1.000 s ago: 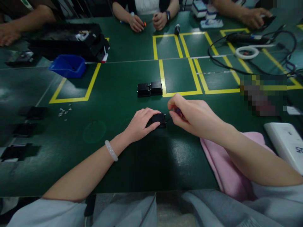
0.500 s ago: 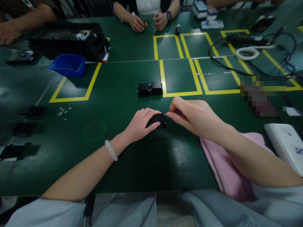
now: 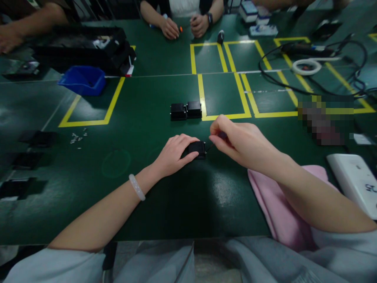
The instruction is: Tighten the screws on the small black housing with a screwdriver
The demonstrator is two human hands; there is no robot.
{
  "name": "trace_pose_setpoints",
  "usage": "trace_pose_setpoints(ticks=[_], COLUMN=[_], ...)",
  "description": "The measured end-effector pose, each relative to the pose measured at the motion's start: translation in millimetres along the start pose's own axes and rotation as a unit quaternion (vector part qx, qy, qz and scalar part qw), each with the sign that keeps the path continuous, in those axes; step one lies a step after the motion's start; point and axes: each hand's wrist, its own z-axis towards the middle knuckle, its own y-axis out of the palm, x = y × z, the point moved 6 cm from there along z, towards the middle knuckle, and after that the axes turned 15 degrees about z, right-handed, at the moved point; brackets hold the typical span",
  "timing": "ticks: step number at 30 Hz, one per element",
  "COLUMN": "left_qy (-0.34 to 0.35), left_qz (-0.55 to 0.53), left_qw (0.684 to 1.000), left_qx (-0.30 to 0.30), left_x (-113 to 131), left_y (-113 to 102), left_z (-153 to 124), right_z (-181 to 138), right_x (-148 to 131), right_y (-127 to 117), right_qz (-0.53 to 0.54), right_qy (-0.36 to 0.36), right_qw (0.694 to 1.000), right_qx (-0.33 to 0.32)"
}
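Note:
Under the fingers and thumb of my left hand a small black box is held down on the green table. Small shiny screw ends show on the box's right side. My right hand, fingers pinched, grips a small dark screwdriver, mostly hidden in the fingers. Its thin shaft slants down towards the right side of the box; whether the tip touches I cannot tell. Just beyond, two similar black boxes sit side by side.
Loose screws lie left of a faint ring mark. Several black parts line the left side. A blue bin stands before a black tray. At right are a pink cloth, a white device and cables. Co-workers' hands rest opposite.
My right hand has drawn slightly up and away from the box, so more of the thin shaft shows. My left hand keeps its hold on the box.

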Motion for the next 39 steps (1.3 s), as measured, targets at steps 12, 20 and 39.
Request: trace_pose_setpoints(ticks=[12, 20, 39], left_qy=[-0.004, -0.003, 0.003], left_qz=[0.006, 0.002, 0.005], left_qw=[1.000, 1.000, 1.000], left_qx=[-0.003, 0.001, -0.003], left_x=[-0.6, -0.4, 0.1], left_y=[0.4, -0.3, 0.3], left_z=[0.3, -0.6, -0.2], right_z=[0.3, 1.0, -1.3], right_x=[-1.8, -0.2, 1.2], right_y=[1.6, 2.9, -1.0], right_qz=[0.036, 0.031, 0.018], right_qy=[-0.009, -0.002, 0.014], right_qw=[0.999, 0.999, 1.000], right_qx=[-0.009, 0.005, 0.005])
